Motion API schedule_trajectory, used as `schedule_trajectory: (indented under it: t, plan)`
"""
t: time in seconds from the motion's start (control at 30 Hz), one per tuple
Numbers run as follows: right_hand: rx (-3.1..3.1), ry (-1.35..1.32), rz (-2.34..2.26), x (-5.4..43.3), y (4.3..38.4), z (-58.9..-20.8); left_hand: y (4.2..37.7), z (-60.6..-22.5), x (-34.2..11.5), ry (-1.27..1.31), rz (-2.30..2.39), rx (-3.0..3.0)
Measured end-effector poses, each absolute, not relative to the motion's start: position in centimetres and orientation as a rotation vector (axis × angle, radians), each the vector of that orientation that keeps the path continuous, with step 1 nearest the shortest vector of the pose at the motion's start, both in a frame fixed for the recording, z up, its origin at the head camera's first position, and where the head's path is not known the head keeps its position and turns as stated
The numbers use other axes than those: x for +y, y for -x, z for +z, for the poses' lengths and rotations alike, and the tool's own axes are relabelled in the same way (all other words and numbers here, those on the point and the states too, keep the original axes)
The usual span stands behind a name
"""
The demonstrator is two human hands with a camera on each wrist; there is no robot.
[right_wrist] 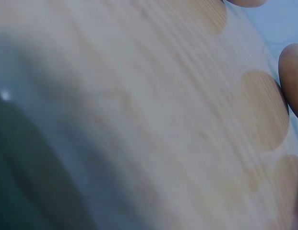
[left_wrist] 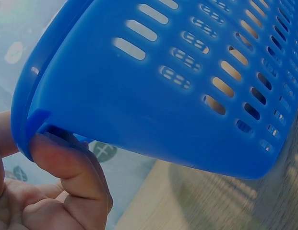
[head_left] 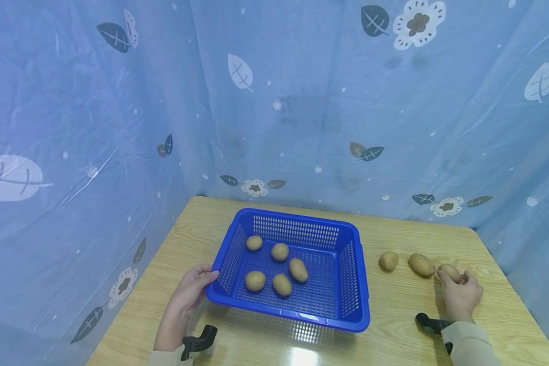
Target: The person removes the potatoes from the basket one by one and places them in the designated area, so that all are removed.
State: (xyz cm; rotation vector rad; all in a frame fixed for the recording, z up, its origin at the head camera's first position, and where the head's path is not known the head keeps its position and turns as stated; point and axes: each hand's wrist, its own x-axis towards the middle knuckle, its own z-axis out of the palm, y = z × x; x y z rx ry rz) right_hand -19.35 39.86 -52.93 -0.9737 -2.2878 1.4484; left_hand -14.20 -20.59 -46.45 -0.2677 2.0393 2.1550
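Note:
A blue plastic basket [head_left: 293, 319] with slotted walls stands on the table and holds several potatoes [head_left: 281, 285]. My left hand [head_left: 193, 288] pinches its rim at the near left corner; in the left wrist view the fingers [left_wrist: 67, 165] curl under the rim of the basket [left_wrist: 125, 105]. To the right of the basket, my right hand [head_left: 461, 295] grips a potato [head_left: 449, 271], with thumb and fingers on either side of it. Two more potatoes lie to its left, an oblong one [head_left: 422, 265] and a rounder one [head_left: 388, 261]. The right wrist view shows a potato [right_wrist: 292, 79] at its right edge.
The wooden table [head_left: 393, 325] ends at the back and sides against a blue patterned curtain [head_left: 302, 127]. Black camera mounts sit on the left wrist [head_left: 200, 341] and the right wrist [head_left: 432, 325].

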Motion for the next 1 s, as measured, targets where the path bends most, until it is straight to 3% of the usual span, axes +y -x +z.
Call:
schedule_trajectory:
  t: [0.47,1.0]
  plan:
    - [-2.232,0.974,1.433,39.7,18.9,-51.6,14.2,-46.4,-20.6,0.274,2.175,2.017]
    - [-2.122,0.734,1.47,35.6,19.3,-47.4,14.2,-46.4,-20.7,0.237,2.19,1.992]
